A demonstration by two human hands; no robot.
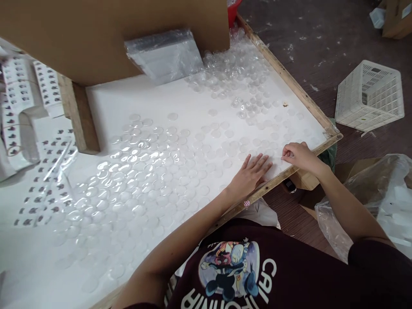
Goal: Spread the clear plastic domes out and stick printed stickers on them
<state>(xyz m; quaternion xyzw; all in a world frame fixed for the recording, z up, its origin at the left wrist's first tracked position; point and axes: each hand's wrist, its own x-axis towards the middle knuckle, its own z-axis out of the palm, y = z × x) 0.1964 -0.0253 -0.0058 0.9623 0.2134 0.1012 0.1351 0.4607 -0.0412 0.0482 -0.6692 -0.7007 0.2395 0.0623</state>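
Left hand [250,174]: palm down and flat, fingers stretched out and slightly spread, resting on the white top near the front edge, among the discs.
Right hand [298,155]: just beside the left one, fingers curled, tips pinched together at the surface near the front right corner; I cannot tell whether a disc sits between them.
Clear discs [154,171]: round, domed and see-through, spread in a wide layer across the top, heaped thicker at the far right.
Bench [106,98]: white top with a wooden rim [289,77].
Cardboard box [96,34]: at the far side, overhanging the top.
Plastic bag [164,53]: clear, lying against the box.
Printed sheets [41,184]: at the left, with rows of small dark figures.
White basket [370,94]: on the floor to the right, tipped over, well apart from the hands.
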